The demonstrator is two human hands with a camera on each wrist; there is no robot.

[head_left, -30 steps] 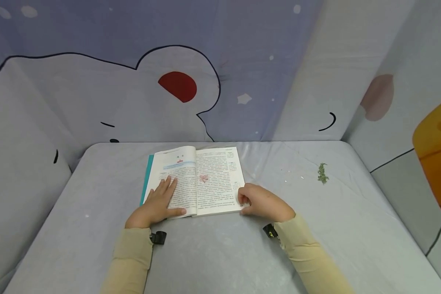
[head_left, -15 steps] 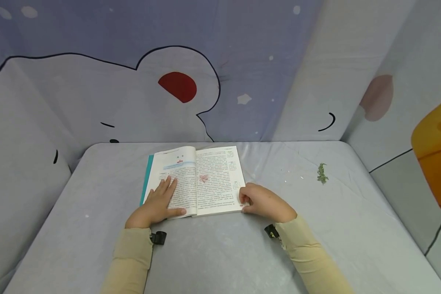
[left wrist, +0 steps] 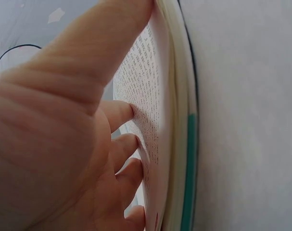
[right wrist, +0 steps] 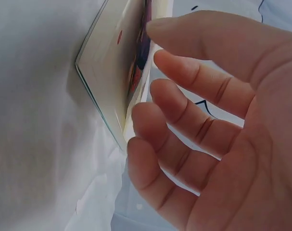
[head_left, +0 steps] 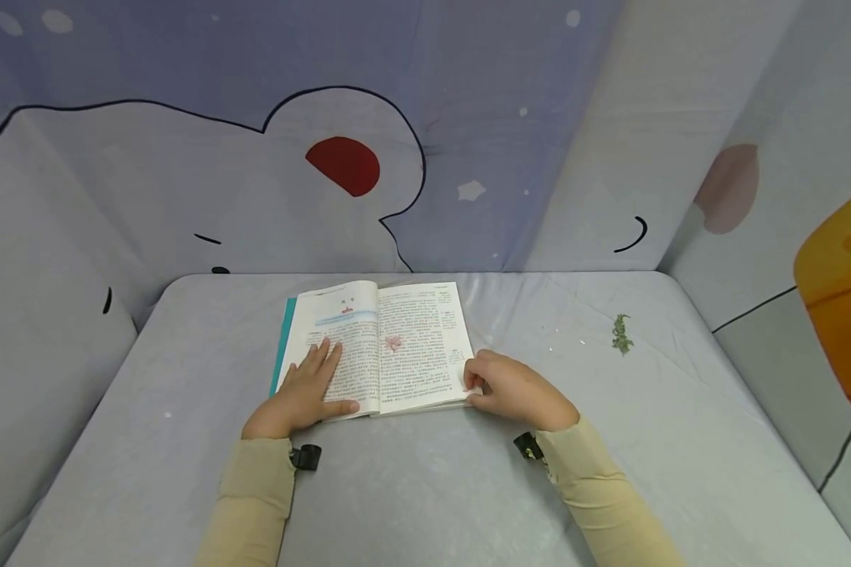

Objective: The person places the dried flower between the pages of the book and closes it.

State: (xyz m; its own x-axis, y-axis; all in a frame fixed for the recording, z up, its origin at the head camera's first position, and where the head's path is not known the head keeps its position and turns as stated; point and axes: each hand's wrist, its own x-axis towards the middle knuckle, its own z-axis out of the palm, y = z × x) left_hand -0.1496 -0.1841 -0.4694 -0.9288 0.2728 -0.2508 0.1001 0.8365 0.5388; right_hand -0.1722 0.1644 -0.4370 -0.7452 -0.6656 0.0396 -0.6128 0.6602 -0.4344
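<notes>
Left hand (head_left: 301, 398): spread flat on left page (head_left: 353, 358)
Right hand (head_left: 516, 391): pinching right page (head_left: 421, 346) near lower corner
Book (head_left: 379, 354): open, near edge between hands
Table (head_left: 411, 496): stretches rightward past right hand

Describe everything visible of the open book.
The open book lies face up on the gray table, its pale paper pages printed with small text; a blue band marks the left page, a pink motif the right page. A teal cover edge shows at left. The left hand rests spread on the left page; the right hand pinches the right page's outer edge.
</notes>
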